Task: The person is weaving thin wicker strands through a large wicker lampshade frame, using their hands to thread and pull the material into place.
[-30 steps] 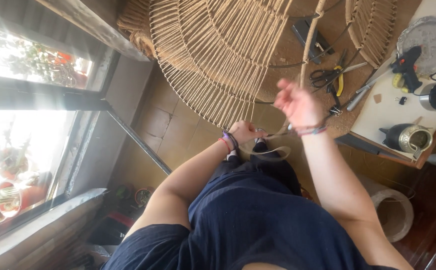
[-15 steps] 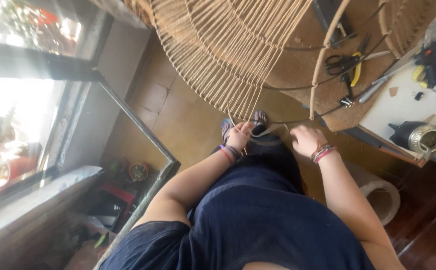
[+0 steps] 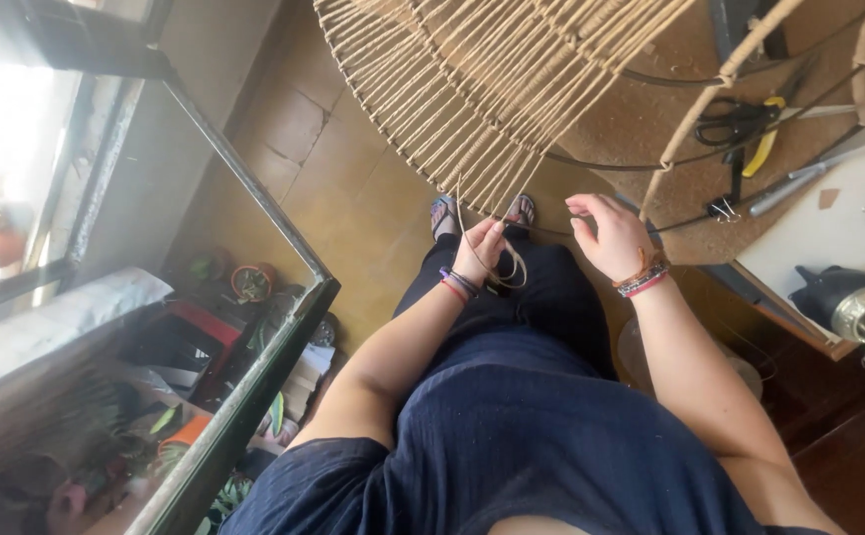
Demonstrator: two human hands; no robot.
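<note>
One left hand pinching cane strand (looped below), right hand open beside.

Thin pale cane strand, pinched and looped beside woven cane frame.

Strand tan, slender, curling into a loose loop just below the fingertips, one end rising straight up toward the weave. Frame large, rounded, built of many pale ribs fanning out and down from upper centre, tilted above the tiled floor, lower edge ending just above the loop; stouter curved cane rim at right.
</note>
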